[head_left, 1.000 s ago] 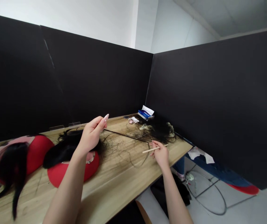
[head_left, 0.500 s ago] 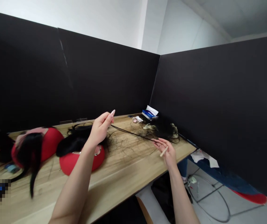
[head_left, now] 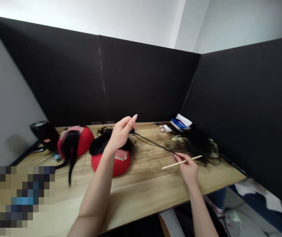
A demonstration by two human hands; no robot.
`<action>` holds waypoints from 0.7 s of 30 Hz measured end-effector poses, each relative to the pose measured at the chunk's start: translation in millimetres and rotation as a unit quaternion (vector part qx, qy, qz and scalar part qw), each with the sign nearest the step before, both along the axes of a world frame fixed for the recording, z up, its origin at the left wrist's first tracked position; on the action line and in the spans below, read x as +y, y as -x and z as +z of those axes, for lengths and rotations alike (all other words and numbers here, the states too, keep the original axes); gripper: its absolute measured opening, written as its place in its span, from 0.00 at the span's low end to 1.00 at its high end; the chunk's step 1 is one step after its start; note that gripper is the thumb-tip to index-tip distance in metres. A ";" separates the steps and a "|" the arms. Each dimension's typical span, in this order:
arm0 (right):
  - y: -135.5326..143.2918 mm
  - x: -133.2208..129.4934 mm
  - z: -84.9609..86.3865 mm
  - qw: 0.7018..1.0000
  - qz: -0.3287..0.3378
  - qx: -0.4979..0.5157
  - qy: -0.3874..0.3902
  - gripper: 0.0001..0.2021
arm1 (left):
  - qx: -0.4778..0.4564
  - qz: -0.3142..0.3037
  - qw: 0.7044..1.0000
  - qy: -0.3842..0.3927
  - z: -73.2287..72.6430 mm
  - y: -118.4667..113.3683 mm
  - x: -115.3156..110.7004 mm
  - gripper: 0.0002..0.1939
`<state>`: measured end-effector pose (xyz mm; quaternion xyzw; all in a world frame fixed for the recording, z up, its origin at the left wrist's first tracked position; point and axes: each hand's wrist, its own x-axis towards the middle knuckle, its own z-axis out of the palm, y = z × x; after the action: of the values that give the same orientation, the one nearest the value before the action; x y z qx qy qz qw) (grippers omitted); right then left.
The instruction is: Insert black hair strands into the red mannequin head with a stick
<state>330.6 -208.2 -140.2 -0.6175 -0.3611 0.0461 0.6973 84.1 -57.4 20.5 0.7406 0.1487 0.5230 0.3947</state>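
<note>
Between my two hands a thin black strand of hair [head_left: 153,142] is stretched taut above the table. My left hand [head_left: 121,133] is closed in a pinch on its upper left end, thumb pointing up. My right hand [head_left: 187,166] pinches the lower right end with its fingertips. A pale thin wooden stick [head_left: 171,165] lies across the fingers of that same hand. Behind my left forearm sits a red dome-shaped form [head_left: 97,163] with a black hairpiece [head_left: 100,144] on it. Loose dark hair [head_left: 197,143] is heaped beyond my right hand.
A second red form [head_left: 86,140] with black hair stands to the left, beside a black cylinder [head_left: 49,138]. A blue tissue box [head_left: 180,123] sits at the back right. Black panels [head_left: 150,85] enclose the wooden table [head_left: 141,200]. A blurred patch covers the lower left.
The view has swung left, so the table's things appear farther right. My right hand has turned, and the stick now shows at length. Both hands keep hold of the stretched strand.
</note>
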 end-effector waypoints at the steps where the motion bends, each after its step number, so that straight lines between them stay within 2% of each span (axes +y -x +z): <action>1: 0.2 2.4 -0.2 1.000 0.006 -0.011 0.006 0.16 | 0.006 0.009 1.000 -0.002 0.4 2.1 -1.7 0.23; 4: -0.9 12.5 -2.6 0.998 0.006 -0.056 0.027 0.17 | 0.022 0.038 0.999 -0.011 1.9 8.1 -5.3 0.23; 7: 0.7 24.4 -6.5 0.994 -0.021 -0.086 0.067 0.23 | 0.021 0.053 0.998 -0.026 2.4 15.1 -4.7 0.22; 11: 11.2 35.6 -2.9 0.993 0.020 -0.001 0.120 0.28 | 0.002 0.066 0.997 -0.028 2.8 26.9 -0.8 0.22; 15: 15.5 45.8 13.3 0.992 0.067 0.022 0.104 0.26 | -0.041 0.074 0.996 0.004 4.3 39.3 5.1 0.22; 21: 0.1 72.3 46.5 0.982 0.048 -0.110 0.146 0.17 | -0.039 0.095 0.994 0.039 -0.3 68.4 21.7 0.23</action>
<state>330.5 -135.8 -93.8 -0.6959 -0.4536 0.0634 0.5531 15.8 -35.7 20.3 0.6862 0.2232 0.5804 0.3774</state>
